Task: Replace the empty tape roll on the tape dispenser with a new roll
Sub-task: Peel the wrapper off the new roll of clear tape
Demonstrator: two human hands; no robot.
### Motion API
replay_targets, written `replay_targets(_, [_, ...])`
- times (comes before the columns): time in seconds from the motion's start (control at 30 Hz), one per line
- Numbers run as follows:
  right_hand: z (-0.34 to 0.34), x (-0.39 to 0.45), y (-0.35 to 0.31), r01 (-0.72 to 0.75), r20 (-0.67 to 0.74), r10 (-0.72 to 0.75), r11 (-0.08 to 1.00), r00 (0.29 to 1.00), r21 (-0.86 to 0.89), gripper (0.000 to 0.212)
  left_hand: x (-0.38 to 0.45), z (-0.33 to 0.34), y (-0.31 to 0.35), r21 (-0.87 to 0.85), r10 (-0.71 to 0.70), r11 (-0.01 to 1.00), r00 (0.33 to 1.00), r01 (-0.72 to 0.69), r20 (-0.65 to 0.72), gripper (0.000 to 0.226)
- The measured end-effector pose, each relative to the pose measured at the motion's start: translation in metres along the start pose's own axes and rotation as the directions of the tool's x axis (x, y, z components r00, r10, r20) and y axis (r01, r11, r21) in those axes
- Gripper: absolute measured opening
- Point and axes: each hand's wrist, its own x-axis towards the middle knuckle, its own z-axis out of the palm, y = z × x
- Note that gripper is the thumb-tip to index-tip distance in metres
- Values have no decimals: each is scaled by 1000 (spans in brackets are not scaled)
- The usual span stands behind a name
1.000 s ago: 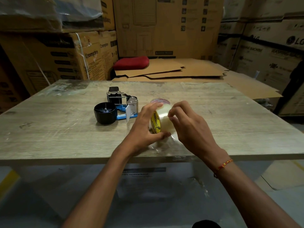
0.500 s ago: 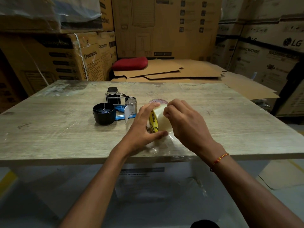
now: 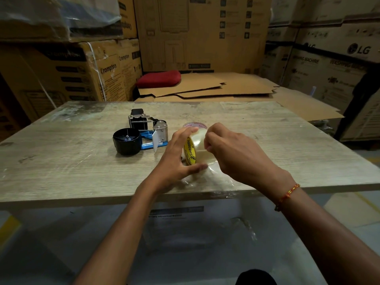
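Observation:
A new roll of clear tape (image 3: pixel 196 147) with a yellow printed core stands on edge near the table's front. My left hand (image 3: pixel 176 161) grips it from the left, fingers over the top and thumb underneath. My right hand (image 3: pixel 232 155) has its fingertips curled onto the roll's outer face, picking at the tape. The tape dispenser (image 3: pixel 141 133) lies on its side to the left, with a black hub, blue frame and metal cutter. Just behind the new roll lies another roll core (image 3: pixel 194 126) with red print, mostly hidden.
The wooden table (image 3: pixel 61 161) carries a crumpled clear wrapper (image 3: pixel 213 177) under my hands. Behind the table lie flat cardboard sheets (image 3: pixel 216 87) and a red cushion (image 3: pixel 158 78). Stacked cartons surround the area. A white box sits under the table.
My right hand's fingers have curled tighter onto the roll's face and shifted slightly. The roll stays in my left hand's grip, and the dispenser has not moved.

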Motion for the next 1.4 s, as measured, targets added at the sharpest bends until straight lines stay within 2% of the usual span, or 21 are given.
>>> replay_targets(0.13, [-11,2,2,-9,90,5,999,996,41,9,-1,0,1,28,10,1000,1000,-10,5,91])
replay_targets(0.27, [-12,5,1,-24,81,19,998,997,57,7,-2,-1,2,99,23,995,999,-20,-33,88])
replay_targets(0.37, [-8,9,0,-32,37,28,994,999,108,10,-6,1,5,214,168,969,965,-124,-201,68])
replay_targets(0.43, [-5,12,1,-35,6,34,992,999,122,10,-10,4,6,254,263,949,913,-187,-310,44])
replay_targets(0.5, [-6,14,1,-29,-6,30,990,1000,136,10,-10,5,4,332,350,914,864,-231,-361,25])
replay_targets(0.57, [-8,16,2,-8,2,8,991,1000,136,10,-6,5,3,396,387,887,852,-238,-354,18])
replay_targets(0.67, [-6,17,8,-9,18,6,984,1000,177,13,2,-1,10,427,392,869,874,-250,-286,12])
replay_targets(0.73, [-1,15,13,-65,-26,82,918,996,392,18,6,-3,15,416,385,872,886,-258,-257,9])
replay_targets(0.8, [6,9,14,-150,-29,231,718,972,680,35,10,-5,18,369,341,902,893,-224,-293,9])
replay_targets(0.87, [19,0,11,-230,11,361,569,932,790,55,12,-6,21,337,292,926,889,-170,-352,11])
replay_targets(0.93, [34,-8,7,-292,66,411,518,909,804,70,13,-5,25,313,247,942,884,-122,-397,12])
replay_targets(1.03, [52,-11,-4,-316,143,369,469,919,824,89,13,0,30,313,186,949,865,-35,-466,11])
replay_targets(1.1, [61,-8,-11,-290,106,363,503,926,814,92,12,2,33,280,128,960,851,23,-510,9])
replay_targets(1.23, [65,1,-22,-237,-45,389,643,920,728,81,11,-3,37,129,-13,987,840,99,-542,8])
replay_targets(1.27, [64,3,-23,-236,-54,393,649,918,723,78,10,-6,37,63,-68,991,838,121,-542,8])
replay_targets(1.33, [59,4,-24,-222,-79,378,687,922,692,70,7,-14,38,-180,-236,970,829,166,-507,9])
replay_targets(1.4, [54,5,-23,-202,-111,352,737,929,645,68,4,-19,38,-410,-388,887,825,212,-412,12])
